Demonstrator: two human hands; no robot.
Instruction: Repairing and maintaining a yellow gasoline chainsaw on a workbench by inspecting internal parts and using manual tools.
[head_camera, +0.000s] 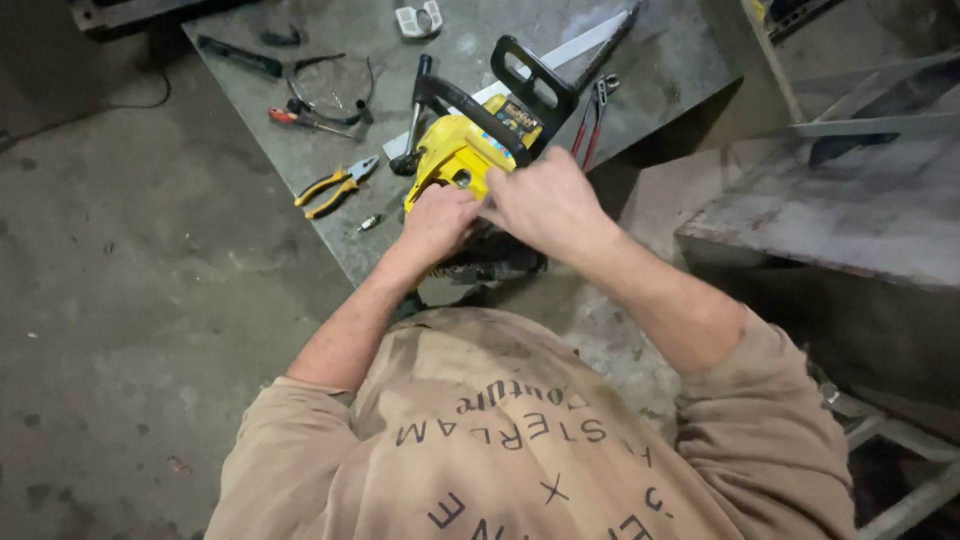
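Note:
A yellow chainsaw (462, 150) with a black handle (530, 85) lies on a grey metal workbench (660, 60), its bar pointing to the far right. My left hand (437, 222) rests on the rear of the yellow housing, fingers curled against it. My right hand (545, 202) sits beside it, fingers pressed on the same rear part. Both hands cover the spot they touch, so what the fingers pinch is hidden.
Yellow-handled pliers (332, 186) lie left of the saw, a red-handled screwdriver (305, 120) and safety glasses (330, 80) farther back. Red-handled pliers (592, 125) lie right of the saw. A second metal table (850, 200) stands at right. Concrete floor at left.

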